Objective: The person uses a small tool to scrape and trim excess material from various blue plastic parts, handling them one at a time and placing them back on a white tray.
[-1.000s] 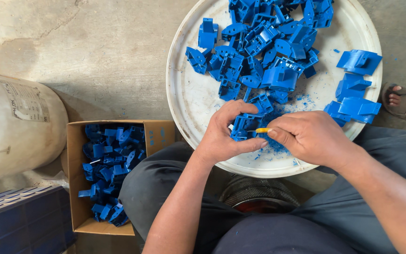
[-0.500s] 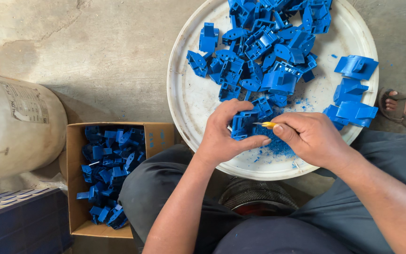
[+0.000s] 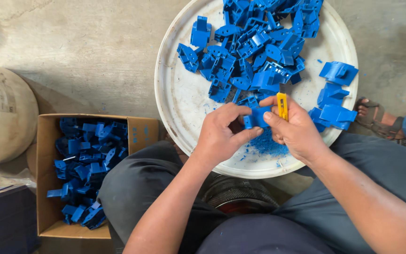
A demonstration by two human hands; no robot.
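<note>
Two hands meet over the near rim of the tray (image 3: 175, 94). Left hand (image 3: 222, 136) pinches a small blue part (image 3: 258, 117) between thumb and fingers, held just above the tray; right hand (image 3: 297, 131) is closed around a yellow knife (image 3: 282, 105), blade pointing up and away, touching the part's right side. Beyond lies the blue pile (image 3: 259, 42); a box (image 3: 48, 197) of parts sits left

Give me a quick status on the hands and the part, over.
Left hand pinching a blue plastic part. Right hand gripping a yellow knife against it. Blue shavings on white tray below; nothing obstructing.
</note>
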